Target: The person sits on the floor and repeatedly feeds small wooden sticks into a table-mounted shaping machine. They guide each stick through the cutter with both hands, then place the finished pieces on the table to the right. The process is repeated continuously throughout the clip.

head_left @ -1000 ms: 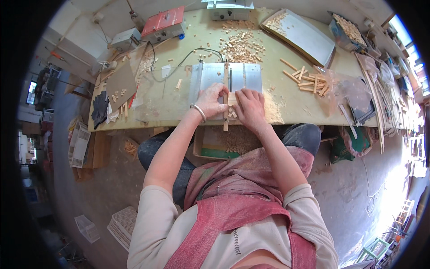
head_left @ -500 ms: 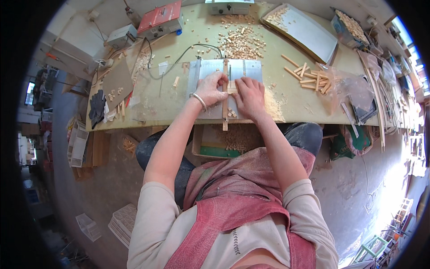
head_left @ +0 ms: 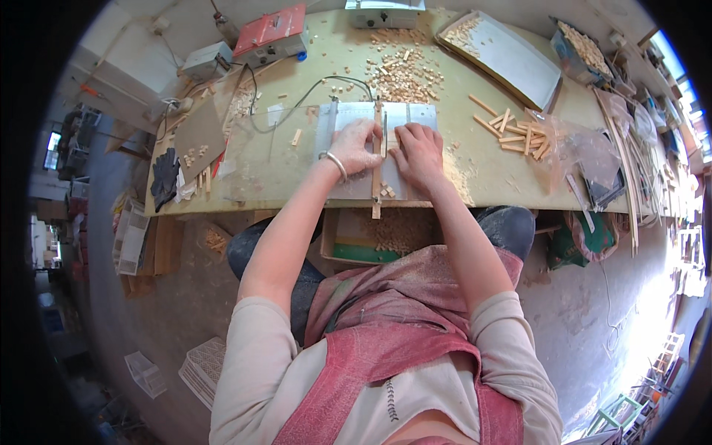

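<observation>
Pale wood, right in the middle of it all: a small piece [head_left: 393, 139] lay on the metal plate [head_left: 423, 115], just to the right of the dark slot [head_left: 385, 126]. The right hand [head_left: 419, 156] was on it, its grip closed low, bent fingers and thumb drawn together at the outer end. Over on the other side, the left hand [head_left: 354, 146] curled in by the wooden strip [head_left: 377, 185] – whether that grip pinched anything, I could not tell.

The piece looked light and stiff, a dry sort of wood, unlikely to bend or crush, though dust might have made it slide a little on that smooth metal. Best hold? By the outer end, low and flat, fingertips well clear of the slot! Nearer the body, tiny blocks [head_left: 387, 191] lay beside the strip – small enough, surely, to need a fingertip pinch.
</observation>
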`<state>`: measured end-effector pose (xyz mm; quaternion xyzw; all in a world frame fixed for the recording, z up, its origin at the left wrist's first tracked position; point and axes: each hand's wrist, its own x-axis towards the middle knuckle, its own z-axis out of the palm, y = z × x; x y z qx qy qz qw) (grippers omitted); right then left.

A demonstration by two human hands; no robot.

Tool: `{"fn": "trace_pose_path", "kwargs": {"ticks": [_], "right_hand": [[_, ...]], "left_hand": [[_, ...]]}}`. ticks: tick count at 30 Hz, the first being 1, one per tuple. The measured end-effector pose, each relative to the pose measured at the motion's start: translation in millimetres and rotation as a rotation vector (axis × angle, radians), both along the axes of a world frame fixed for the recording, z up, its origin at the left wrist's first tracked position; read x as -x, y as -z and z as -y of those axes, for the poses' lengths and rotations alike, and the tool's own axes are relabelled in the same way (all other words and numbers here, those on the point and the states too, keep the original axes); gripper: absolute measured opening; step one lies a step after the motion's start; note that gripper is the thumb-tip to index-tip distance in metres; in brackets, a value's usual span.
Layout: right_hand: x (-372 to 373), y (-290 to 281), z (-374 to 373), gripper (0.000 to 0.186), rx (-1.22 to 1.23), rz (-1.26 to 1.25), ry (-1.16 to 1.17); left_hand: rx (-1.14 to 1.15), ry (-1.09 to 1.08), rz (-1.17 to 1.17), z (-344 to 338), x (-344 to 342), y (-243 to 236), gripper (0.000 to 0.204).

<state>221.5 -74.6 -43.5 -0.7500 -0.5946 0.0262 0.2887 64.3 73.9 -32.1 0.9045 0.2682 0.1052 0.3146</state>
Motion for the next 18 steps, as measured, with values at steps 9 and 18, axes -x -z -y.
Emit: {"fn": "trace_pose_path", "kwargs": {"ticks": [9,18], "right_hand": [[25.3,-2.2,58.6,0.046,-0.088,0.030,-0.094],[38.9,0.9,56.3,0.047,-0.113,0.004,-0.096]], "left_hand": [[0.326,0.112,0.017,47.3,42.0,-28.1,0.032],[0.093,0.086,0.030,44.5,35.6,-13.6,0.050]]}}
